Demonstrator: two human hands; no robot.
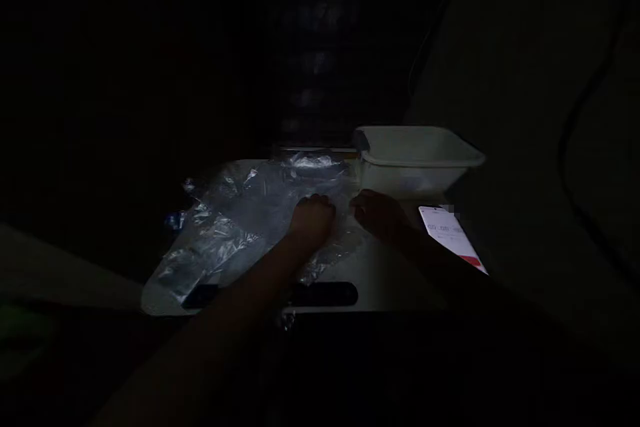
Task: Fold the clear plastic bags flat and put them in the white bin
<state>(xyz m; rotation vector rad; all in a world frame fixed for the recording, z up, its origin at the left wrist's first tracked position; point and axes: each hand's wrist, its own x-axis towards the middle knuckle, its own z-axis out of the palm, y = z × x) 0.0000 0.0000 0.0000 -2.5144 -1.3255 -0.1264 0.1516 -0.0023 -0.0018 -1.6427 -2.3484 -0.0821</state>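
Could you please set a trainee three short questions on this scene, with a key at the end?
1. Fill the gap: in the picture, the tub stands to the ____ of the plastic.
2. True or false: the screen of the phone is lit.
3. Choose one: the left hand is on
A) the phone
B) the plastic
C) the tub

Key: 1. right; 2. true; 3. B

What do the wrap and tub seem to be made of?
Wrap: likely thin, clear plastic film, glossy; it crinkles and throws sharp highlights. Tub: probably rigid plastic, judging by its smooth pale walls and lipped rim; dim light leaves its finish uncertain.
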